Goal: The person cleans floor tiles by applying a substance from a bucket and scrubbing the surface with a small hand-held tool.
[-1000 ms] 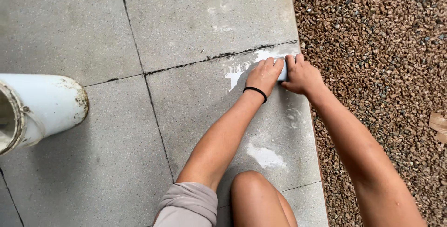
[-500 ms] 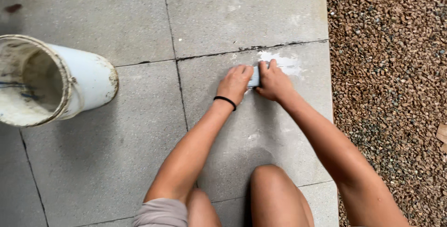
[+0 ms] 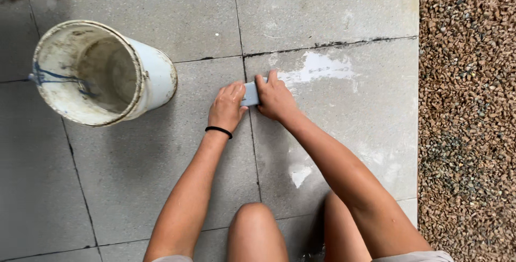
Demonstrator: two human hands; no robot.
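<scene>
Both hands, left [image 3: 227, 106] and right [image 3: 274, 98], pinched a scraper [image 3: 250, 94] lying crosswise between them over the joint [image 3: 252, 149].

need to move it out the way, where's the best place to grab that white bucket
Probably the top rim of the white bucket, from above on the near side: it stands upright and open, so the rim is exposed. Its wall is smooth, and the left hand is closest to that side.

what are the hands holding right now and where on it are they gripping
Both hands press a small pale blue-grey flat block onto the paving slab: the left hand on its left end, the right hand over its right end.
</scene>
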